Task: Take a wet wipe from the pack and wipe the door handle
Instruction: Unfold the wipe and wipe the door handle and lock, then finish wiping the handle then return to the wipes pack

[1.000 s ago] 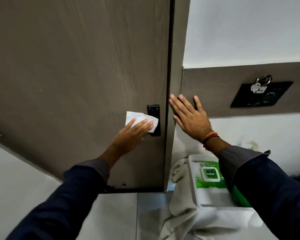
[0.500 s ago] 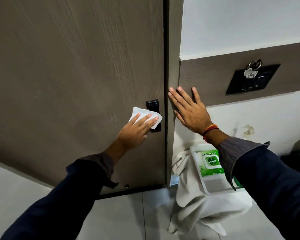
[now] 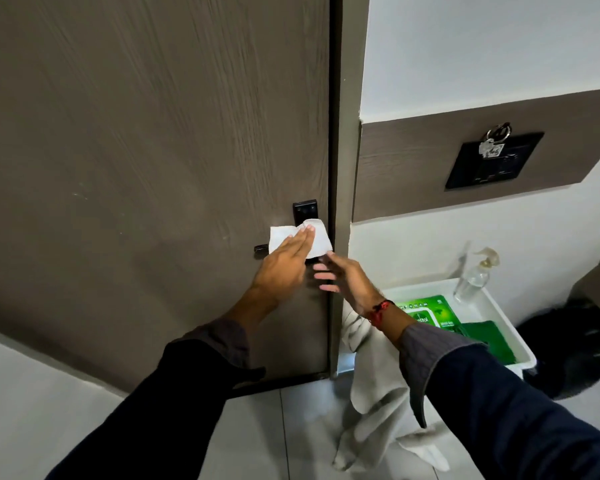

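white wall [image 3: 482,46], brown panel [image 3: 413,161], pale floor [image 3: 32,410]

This looks like a hotel room or serviced flat entrance. The wood-grain door [image 3: 153,150] carries a black electronic lock plate [image 3: 305,209] just above the left hand's fingers [image 3: 303,239]. To the right of the fingers, a matching wood wall band [image 3: 406,168] holds a black key-card switch panel [image 3: 492,164] with keys [image 3: 490,147] hanging in it. Below the fingers lies a pale tiled floor [image 3: 284,438].
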A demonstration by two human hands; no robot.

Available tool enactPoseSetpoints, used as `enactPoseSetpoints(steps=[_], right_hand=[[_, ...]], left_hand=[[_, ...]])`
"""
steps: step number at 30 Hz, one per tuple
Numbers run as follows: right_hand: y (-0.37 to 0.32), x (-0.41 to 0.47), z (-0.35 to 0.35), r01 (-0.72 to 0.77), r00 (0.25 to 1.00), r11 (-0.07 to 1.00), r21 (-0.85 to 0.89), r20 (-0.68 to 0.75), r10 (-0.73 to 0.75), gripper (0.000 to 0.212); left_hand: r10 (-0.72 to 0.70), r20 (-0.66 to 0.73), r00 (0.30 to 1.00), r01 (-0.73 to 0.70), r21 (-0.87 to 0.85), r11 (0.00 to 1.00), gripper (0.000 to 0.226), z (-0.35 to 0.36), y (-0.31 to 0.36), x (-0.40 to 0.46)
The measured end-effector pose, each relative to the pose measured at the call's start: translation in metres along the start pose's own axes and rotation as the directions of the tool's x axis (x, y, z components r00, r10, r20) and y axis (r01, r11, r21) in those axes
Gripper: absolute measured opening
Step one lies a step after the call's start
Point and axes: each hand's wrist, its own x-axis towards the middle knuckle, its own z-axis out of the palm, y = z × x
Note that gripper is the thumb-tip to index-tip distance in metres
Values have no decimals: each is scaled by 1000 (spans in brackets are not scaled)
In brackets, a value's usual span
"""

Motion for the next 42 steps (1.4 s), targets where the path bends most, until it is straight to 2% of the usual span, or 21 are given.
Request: enactPoseSetpoints(steps=[4, 7, 10, 12, 14, 16, 17, 18, 19, 21, 23, 25, 26, 28, 30, 31, 33, 35, 37, 40, 42], right_hand=[[-1, -7, -3, 62, 997, 934, 351, 12, -71, 36], [3, -19, -20, 136, 991, 940, 313, -47, -128, 27], [5, -38, -47, 168, 978, 946, 279, -167, -124, 21], [5, -55, -74, 160, 975, 922, 353, -205, -91, 26], [8, -71, -101, 117, 977, 900, 420, -214, -27, 30], [13, -86, -131, 60, 981, 900, 432, -194, 28, 30], [16, -92, -145, 34, 983, 900, 434, -179, 50, 32], [19, -97, -157, 12, 984, 901, 435, -165, 66, 35], [22, -102, -171, -2, 985, 901, 434, -155, 77, 38], [28, -109, -200, -40, 980, 907, 418, -159, 117, 39], [35, -115, -224, -78, 966, 925, 372, -201, 163, 32], [43, -119, -246, -96, 941, 953, 286, -287, 181, 11], [48, -119, -256, -99, 923, 962, 253, -338, 184, 11], [58, -120, -271, -65, 906, 976, 209, -397, 145, 29], [67, -119, -285, -23, 930, 987, 162, -359, 81, 57], [71, -118, -291, -16, 946, 993, 116, -320, 53, 62], [78, -114, -301, -36, 959, 994, -104, -282, 5, 51], [85, -107, -308, -42, 959, 911, -410, -273, -78, 30], [93, -101, -309, -41, 957, 794, -606, -251, -143, 20], [100, -92, -305, -67, 956, 669, -740, -240, -169, 19], [103, -84, -304, -79, 967, 607, -791, -210, -147, 23]], left_hand=[[-127, -4, 992, 120, -286, 951, 85, 11, 37, -8], [-95, 24, 995, 96, -446, 890, 89, 21, 60, -8], [-97, 59, 994, 112, -636, 763, 89, 30, 82, -4], [-260, 89, 962, 233, -767, 598, 78, 39, 97, 4], [-409, 244, 879, 386, -869, 311, 61, 46, 110, 19], [-356, 482, 800, 504, -863, -35, 34, 54, 127, 34], [-275, 570, 775, 555, -821, -136, 23, 58, 138, 38], [-198, 619, 760, 598, -786, -157, 18, 63, 148, 39], [-143, 640, 755, 630, -769, -110, 20, 70, 159, 40], [-127, 635, 762, 641, -767, 13, 29, 84, 180, 42], [-177, 613, 770, 630, -775, 51, 28, 98, 198, 45], [-213, 601, 770, 626, -776, 71, 28, 113, 217, 49], [-226, 600, 767, 631, -770, 97, 25, 121, 225, 51], [-261, 599, 757, 643, -754, 137, 21, 138, 238, 50], [-322, 601, 731, 668, -726, 161, 26, 155, 249, 48], [-353, 601, 717, 682, -709, 179, 27, 163, 253, 47], [-407, 595, 693, 708, -666, 234, 26, 177, 258, 42], [-475, 542, 693, 712, -616, 338, 20, 190, 262, 38], [-513, 457, 727, 686, -522, 507, 12, 202, 265, 36], [-476, 405, 781, 586, -211, 782, 20, 216, 268, 34], [-463, 394, 794, 490, 36, 871, 27, 223, 266, 35]])
